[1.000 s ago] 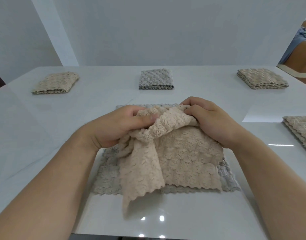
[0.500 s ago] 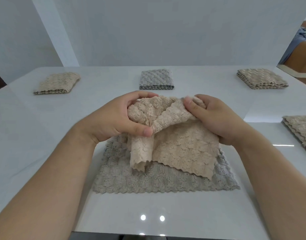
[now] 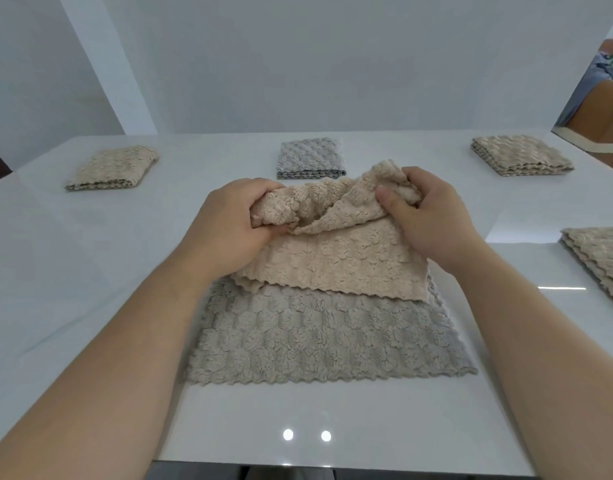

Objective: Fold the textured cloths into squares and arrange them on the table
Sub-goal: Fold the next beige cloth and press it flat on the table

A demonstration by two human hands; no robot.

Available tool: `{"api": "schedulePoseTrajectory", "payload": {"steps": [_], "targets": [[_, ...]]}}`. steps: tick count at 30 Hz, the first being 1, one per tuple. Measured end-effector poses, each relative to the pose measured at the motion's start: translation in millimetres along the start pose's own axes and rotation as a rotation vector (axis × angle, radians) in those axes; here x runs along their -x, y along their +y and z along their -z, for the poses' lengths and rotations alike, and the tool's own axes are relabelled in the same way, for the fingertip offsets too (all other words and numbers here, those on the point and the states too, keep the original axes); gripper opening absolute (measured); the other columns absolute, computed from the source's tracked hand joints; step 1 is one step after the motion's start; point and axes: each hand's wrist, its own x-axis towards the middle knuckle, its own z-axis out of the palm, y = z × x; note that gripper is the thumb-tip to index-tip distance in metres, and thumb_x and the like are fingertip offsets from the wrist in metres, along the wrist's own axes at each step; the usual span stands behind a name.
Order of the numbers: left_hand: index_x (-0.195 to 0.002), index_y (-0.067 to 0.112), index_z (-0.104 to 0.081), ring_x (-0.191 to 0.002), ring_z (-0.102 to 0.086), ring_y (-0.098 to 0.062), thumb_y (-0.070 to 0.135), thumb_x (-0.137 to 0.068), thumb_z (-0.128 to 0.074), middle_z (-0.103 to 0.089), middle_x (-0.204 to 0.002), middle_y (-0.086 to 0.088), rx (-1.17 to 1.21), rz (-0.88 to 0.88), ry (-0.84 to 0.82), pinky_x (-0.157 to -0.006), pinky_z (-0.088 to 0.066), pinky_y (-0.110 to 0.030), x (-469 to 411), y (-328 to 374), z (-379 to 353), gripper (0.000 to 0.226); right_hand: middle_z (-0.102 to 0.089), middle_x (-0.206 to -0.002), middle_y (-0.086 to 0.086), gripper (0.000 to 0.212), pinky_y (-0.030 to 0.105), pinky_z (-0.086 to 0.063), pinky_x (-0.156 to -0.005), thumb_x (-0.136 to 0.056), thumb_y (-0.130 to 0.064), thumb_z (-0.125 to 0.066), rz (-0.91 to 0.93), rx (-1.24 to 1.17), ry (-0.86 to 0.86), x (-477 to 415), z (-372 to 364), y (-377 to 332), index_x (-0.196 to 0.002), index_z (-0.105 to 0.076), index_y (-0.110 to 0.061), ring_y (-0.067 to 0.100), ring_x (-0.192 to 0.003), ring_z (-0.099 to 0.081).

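The left hand (image 3: 229, 223) and right hand (image 3: 426, 216) each grip a bunched top corner of the beige cloth (image 3: 333, 261), lifted over the grey cloth (image 3: 319, 337) lying flat on the worktop (image 3: 90, 289). The far edge appears twisted, so a fold could land crooked, and the hem may drag the grey one askew.

A white slanted band (image 3: 109, 64) crosses the grey wall (image 3: 333, 64) at its left. Past the wall's right edge, blue-grey fabric (image 3: 591, 84) lies over something brown (image 3: 606, 107).
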Motion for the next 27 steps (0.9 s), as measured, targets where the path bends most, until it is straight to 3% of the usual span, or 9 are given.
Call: {"api": "schedulePoseTrajectory", "payload": {"steps": [4, 7, 12, 16, 19, 23, 25, 27], "targets": [[-0.129, 0.029, -0.066, -0.106, -0.054, -0.003, 0.014, -0.080, -0.081, -0.065, -0.119, 0.011, -0.047, 0.005, 0.001, -0.088, -0.033, -0.007, -5, -7, -5, 0.053, -0.069, -0.095, 0.000, 0.023, 0.032, -0.045, -0.075, -0.097, -0.038, -0.065, 0.130, 0.162, 0.084, -10, -6, 14, -0.112, -0.068, -0.022, 0.020, -0.090, -0.061], [-0.132, 0.029, -0.063, -0.113, -0.056, -0.011, 0.012, -0.083, -0.076, -0.064, -0.124, 0.006, -0.098, 0.027, -0.057, -0.093, -0.038, -0.019, -6, -13, -11, 0.054, -0.063, -0.100, 0.002, 0.029, 0.024, -0.033, -0.076, -0.099, -0.035, -0.064, 0.191, 0.279, 0.067, -16, -10, 23, -0.124, -0.066, -0.019, 0.018, -0.092, -0.053], [-0.134, 0.026, -0.058, -0.114, -0.054, -0.010, 0.025, -0.087, -0.074, -0.061, -0.125, 0.008, -0.111, 0.085, -0.086, -0.094, -0.036, -0.022, -4, -16, -13, 0.050, -0.058, -0.121, 0.006, 0.035, 0.027, -0.040, -0.093, -0.100, -0.040, -0.059, 0.167, 0.408, -0.070, -14, -16, 34, -0.130, -0.069, -0.023, 0.021, -0.111, -0.056], [-0.119, 0.025, -0.064, -0.108, -0.054, -0.012, 0.020, -0.083, -0.071, -0.063, -0.114, 0.010, -0.110, 0.087, 0.046, -0.090, -0.039, -0.026, -5, -12, -8, 0.037, -0.051, -0.137, 0.006, 0.031, 0.037, -0.044, -0.103, -0.100, -0.037, -0.059, 0.108, 0.339, 0.075, -17, -12, 31, -0.125, -0.073, -0.024, 0.025, -0.117, -0.056], [-0.105, 0.026, -0.071, -0.109, -0.053, -0.020, 0.020, -0.075, -0.075, -0.063, -0.111, 0.007, -0.188, 0.093, 0.175, -0.092, -0.042, -0.032, -6, -11, -5, 0.030, -0.051, -0.120, 0.007, 0.028, 0.048, -0.045, -0.100, -0.097, -0.036, -0.061, 0.121, 0.309, 0.205, -18, -11, 28, -0.117, -0.076, -0.023, 0.031, -0.115, -0.052], [-0.093, 0.024, -0.068, -0.089, -0.053, -0.012, 0.027, -0.073, -0.076, -0.060, -0.104, 0.008, -0.144, 0.161, 0.289, -0.077, -0.041, -0.028, -5, -7, -2, 0.022, -0.055, -0.093, 0.007, 0.024, 0.033, -0.041, -0.074, -0.100, -0.040, -0.057, 0.011, 0.255, 0.227, -18, -6, 16, -0.104, -0.076, -0.026, 0.025, -0.089, -0.055], [-0.091, 0.024, -0.066, -0.084, -0.053, -0.013, 0.028, -0.075, -0.072, -0.063, -0.098, 0.008, -0.158, 0.178, 0.322, -0.073, -0.042, -0.031, -5, -6, -2, 0.018, -0.062, -0.074, 0.010, 0.029, 0.037, -0.042, -0.064, -0.101, -0.042, -0.053, -0.031, 0.235, 0.213, -16, -4, 12, -0.094, -0.074, -0.023, 0.028, -0.075, -0.058], [-0.094, 0.026, -0.068, -0.080, -0.058, -0.016, 0.025, -0.078, -0.072, -0.068, -0.092, 0.008, -0.127, 0.208, 0.353, -0.071, -0.046, -0.031, -5, -5, -2, 0.017, -0.065, -0.063, 0.008, 0.032, 0.035, -0.048, -0.063, -0.100, -0.044, -0.052, -0.077, 0.202, 0.218, -13, -3, 8, -0.093, -0.075, -0.022, 0.026, -0.066, -0.062]]}}
